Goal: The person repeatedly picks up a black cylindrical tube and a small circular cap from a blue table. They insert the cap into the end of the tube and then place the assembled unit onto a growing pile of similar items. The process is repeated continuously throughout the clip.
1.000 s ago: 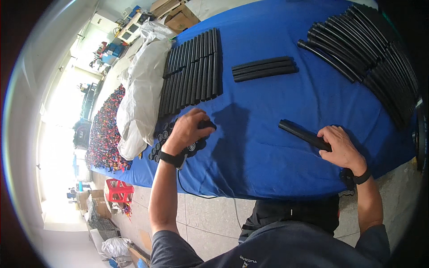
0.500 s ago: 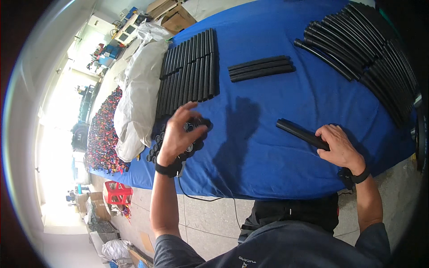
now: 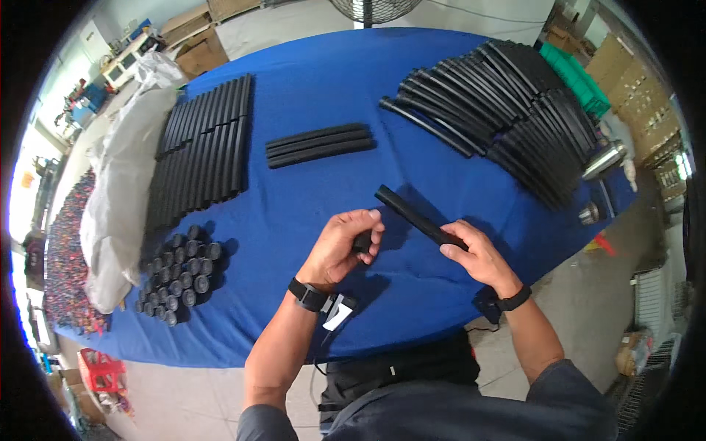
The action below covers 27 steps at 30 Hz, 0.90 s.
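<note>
My right hand grips one end of a black tube, whose far end tilts up to the left over the blue cloth. In the closed fingers of my left hand sits a small black cap, partly covered by the fingers. Left of that hand, several round black caps stand in a cluster. Three black foam sleeves lie side by side beyond my hands. Rows of black tubes lie at the left, and a large fanned pile of capped black tubes lies at the right.
The blue tablecloth covers the table. White plastic sheeting and a heap of small multicoloured pieces are at the left edge. A metal bottle and a green crate stand at the right; a fan is beyond the table.
My left hand has left the cap cluster with a cap in its fingers and moved right, near the tube. My right hand still holds the tube. The view has turned to the right.
</note>
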Tool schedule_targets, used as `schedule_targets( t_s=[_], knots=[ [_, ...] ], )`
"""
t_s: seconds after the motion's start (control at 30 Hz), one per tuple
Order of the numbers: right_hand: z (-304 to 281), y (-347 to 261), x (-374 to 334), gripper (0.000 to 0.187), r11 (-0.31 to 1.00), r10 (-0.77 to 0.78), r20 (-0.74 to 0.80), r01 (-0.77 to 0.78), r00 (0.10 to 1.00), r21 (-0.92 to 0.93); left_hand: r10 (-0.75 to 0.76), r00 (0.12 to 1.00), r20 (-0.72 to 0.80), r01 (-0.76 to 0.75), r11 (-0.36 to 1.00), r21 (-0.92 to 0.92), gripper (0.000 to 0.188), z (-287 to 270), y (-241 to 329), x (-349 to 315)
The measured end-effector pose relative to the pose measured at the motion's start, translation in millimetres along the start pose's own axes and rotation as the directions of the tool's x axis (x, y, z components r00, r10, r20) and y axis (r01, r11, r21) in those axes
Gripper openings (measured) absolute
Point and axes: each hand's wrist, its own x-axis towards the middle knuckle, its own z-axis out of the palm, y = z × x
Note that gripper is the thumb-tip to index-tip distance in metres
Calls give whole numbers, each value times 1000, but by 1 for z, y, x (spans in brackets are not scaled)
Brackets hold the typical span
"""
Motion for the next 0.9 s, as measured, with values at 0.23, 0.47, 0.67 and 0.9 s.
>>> schedule_targets(
  t_s=[0.23,0.47,0.67,0.9],
  knots=[
    [-16,-5,-11,34,1000,-13,218,14,976,-3,130,934,334,-100,989,-104,52,10,-31,10],
    [16,-10,-20,56,998,46,37,-44,998,-48,105,848,520,-81,994,-68,50,5,-36,0],
    [3,-15,-10,39,987,156,123,-152,980,-44,84,812,578,-119,993,23,54,1,-37,0],
    [6,-19,0,41,990,117,115,-125,987,69,159,800,578,-117,987,-110,52,-1,-39,2]
  ],
)
